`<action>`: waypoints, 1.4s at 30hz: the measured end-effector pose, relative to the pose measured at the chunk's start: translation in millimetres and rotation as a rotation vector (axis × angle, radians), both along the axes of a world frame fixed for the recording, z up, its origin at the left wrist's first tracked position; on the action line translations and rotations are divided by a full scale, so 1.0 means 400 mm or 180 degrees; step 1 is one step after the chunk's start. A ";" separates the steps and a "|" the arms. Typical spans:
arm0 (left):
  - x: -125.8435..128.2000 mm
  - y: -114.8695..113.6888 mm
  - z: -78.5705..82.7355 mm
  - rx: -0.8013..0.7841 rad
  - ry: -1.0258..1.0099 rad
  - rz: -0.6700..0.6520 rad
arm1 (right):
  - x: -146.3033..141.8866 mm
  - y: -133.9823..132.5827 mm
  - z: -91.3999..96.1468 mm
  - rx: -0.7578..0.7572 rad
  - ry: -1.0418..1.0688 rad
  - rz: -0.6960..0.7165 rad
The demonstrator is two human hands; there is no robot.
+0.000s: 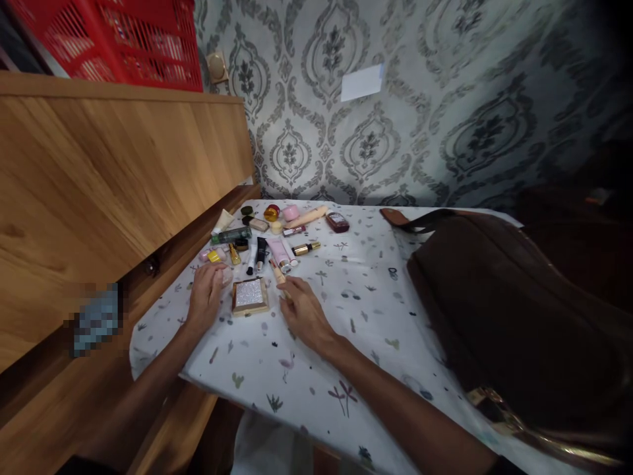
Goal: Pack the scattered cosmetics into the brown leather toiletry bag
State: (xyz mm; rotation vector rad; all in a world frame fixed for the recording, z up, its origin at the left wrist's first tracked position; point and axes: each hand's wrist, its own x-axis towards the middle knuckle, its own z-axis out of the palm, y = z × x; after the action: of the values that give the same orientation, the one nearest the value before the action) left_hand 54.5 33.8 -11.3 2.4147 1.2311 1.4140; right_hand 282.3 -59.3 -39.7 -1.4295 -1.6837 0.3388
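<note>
My left hand (204,295) rests on the table with its fingers closed around a small pale pink round container (227,276), partly hidden by the fingers. My right hand (307,315) grips a slim beige cosmetic tube (277,272), its far end pointing away from me. Between the hands lies a gold-edged glitter compact (250,295). Just beyond are a pink squeeze tube (277,252), a black tube (261,253), a gold and black lipstick tube (306,248) and a yellow item (216,255).
Farther back lie a dark green bottle (231,235), a pink jar (291,212) and a dark red compact (337,222) on the patterned tablecloth (346,330). A large brown bag (514,303) occupies the right side. A wooden cabinet (119,165) with a red basket (153,46) borders the left.
</note>
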 end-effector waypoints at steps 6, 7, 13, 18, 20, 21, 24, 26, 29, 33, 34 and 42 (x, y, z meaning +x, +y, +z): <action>-0.004 0.008 -0.012 0.0066 0.0076 0.0208 | 0.005 0.006 -0.009 0.0005 0.0026 0.0034; -0.006 0.011 -0.016 0.0055 0.0086 0.0262 | 0.005 0.006 -0.011 0.0023 0.0031 0.0027; -0.011 0.041 -0.040 -0.0327 -0.0011 0.0239 | 0.004 0.007 -0.015 0.0132 -0.0012 -0.0025; -0.013 0.041 -0.036 -0.0728 -0.0428 0.0342 | 0.004 0.010 -0.014 0.0126 -0.0049 -0.0017; -0.015 0.035 -0.030 -0.0639 -0.0376 0.0407 | 0.005 0.010 -0.013 0.0093 -0.0042 -0.0006; -0.016 0.036 -0.026 -0.0558 -0.0305 0.0439 | 0.005 0.010 -0.012 0.0077 -0.0032 -0.0001; -0.021 0.067 0.000 -0.0250 0.0083 0.0567 | 0.006 0.009 -0.009 0.0038 0.0005 0.0010; -0.019 0.117 0.026 -0.0108 0.0439 0.0648 | 0.006 0.008 -0.007 0.0026 0.0024 0.0013; 0.002 0.223 0.062 -0.0155 0.0831 0.0662 | 0.006 0.007 -0.005 0.0020 0.0031 0.0025; 0.059 0.355 0.074 -0.0438 0.1399 0.0651 | 0.004 0.006 -0.004 0.0022 0.0014 -0.0026; 0.074 0.380 0.072 -0.0537 0.1542 0.0650 | 0.004 0.006 -0.004 0.0031 -0.0001 -0.0035; 0.128 0.531 0.090 -0.1275 0.2566 0.0475 | -0.001 0.001 0.005 -0.0081 -0.0104 -0.0054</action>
State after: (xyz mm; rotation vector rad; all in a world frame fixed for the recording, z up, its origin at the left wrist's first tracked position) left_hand 105.8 246.2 24.8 2.6729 1.6451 0.1033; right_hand 282.0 -58.8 -37.8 -1.4745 -1.6980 0.3301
